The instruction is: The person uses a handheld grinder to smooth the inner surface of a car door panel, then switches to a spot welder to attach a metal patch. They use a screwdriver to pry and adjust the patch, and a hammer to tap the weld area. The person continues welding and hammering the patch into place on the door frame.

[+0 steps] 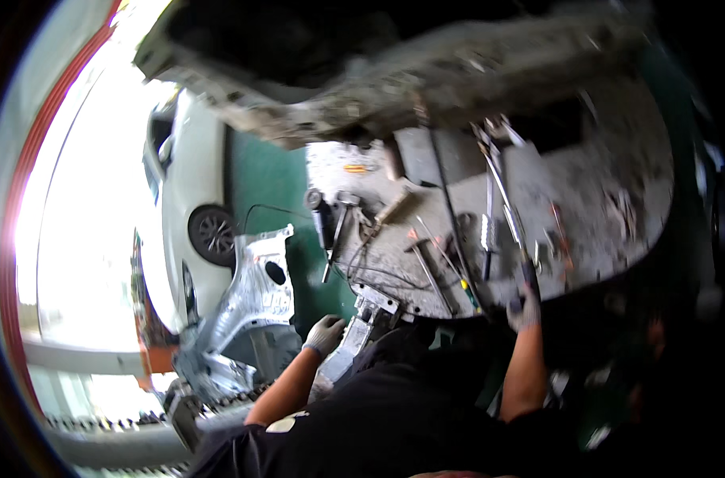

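My gloved right hand (525, 311) grips the black handle of a long chrome bar tool (506, 207) lying across the round grey worktable (641, 191). My gloved left hand (326, 333) is low at the table's left, fingers curled beside a grey metal bracket (350, 334); what, if anything, is in it is hidden. A black pry bar (446, 207), a hammer (430, 271), a screwdriver (442, 251), a wooden-handled tool (392, 207) and a black cylindrical power tool (319, 219) lie among other tools on the tabletop.
A large worn metal car body section (362, 88) spans the top of the view, over the table. At left, a silver body panel (255, 287) stands before a white car (191, 175) on the green floor (267, 183). A curved steel beam (123, 430) runs along the lower left.
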Demonstrator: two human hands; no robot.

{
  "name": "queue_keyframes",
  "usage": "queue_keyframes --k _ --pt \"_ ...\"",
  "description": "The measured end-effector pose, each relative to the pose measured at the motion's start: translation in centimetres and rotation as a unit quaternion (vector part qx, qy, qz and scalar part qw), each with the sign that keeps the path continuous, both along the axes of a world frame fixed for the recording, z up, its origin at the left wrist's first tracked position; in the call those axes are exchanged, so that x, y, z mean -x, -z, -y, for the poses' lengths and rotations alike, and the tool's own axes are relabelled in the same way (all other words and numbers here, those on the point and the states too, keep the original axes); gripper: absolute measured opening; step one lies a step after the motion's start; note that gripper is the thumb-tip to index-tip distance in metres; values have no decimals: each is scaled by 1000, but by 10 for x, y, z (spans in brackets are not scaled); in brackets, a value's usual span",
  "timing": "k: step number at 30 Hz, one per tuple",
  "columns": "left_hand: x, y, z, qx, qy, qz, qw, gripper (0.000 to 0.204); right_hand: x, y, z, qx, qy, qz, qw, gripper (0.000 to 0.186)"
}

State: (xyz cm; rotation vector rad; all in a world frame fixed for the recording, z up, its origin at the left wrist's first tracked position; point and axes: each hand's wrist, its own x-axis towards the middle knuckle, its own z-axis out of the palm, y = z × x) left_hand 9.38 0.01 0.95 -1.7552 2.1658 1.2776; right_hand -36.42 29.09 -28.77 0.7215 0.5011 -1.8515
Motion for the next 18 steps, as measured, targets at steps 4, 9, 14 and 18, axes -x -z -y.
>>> queue_keyframes --k 4,9,14,18 --pt "127 -11 22 -148 -89 -91 981 42 -64 -70 -73 183 -35 -60 981 17" --pt "243 -21 -9 -183 109 -159 964 66 -123 -243 -105 -186 -123 9 975 6" --pt "316 -48 -45 -473 -19 -396 787 67 -149 -335 -93 -149 -174 -145 963 8" --pt "319 -118 -30 -530 -138 -487 680 31 -152 -384 -58 -164 -148 -292 931 11"
